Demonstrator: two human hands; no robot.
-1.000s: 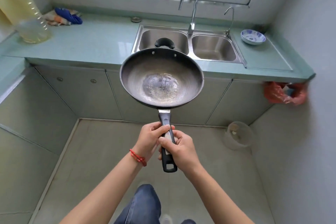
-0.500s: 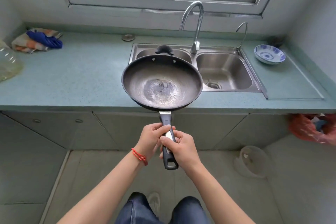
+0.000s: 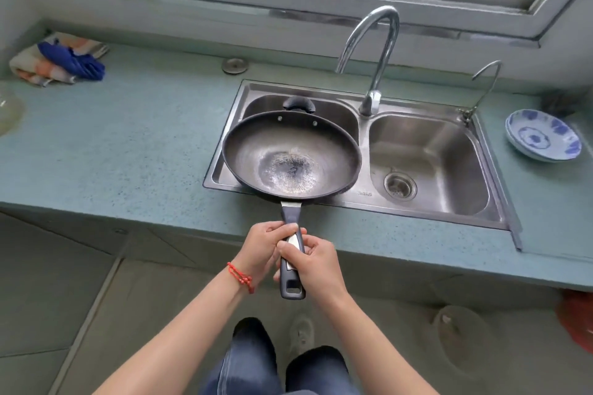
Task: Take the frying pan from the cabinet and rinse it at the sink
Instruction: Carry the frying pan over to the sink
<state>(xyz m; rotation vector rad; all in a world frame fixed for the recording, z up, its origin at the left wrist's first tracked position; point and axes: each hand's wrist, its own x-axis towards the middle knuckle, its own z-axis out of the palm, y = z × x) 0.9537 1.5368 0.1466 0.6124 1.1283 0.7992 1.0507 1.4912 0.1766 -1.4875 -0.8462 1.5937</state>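
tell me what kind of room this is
Most likely a home kitchen: a stainless steel double sink with a curved chrome tap set in a blue-green speckled countertop, under a window.

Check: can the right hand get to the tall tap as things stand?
Probably not yet: the right hand grips the pan handle with the left hand. The path to the tap looks clear once it lets go.
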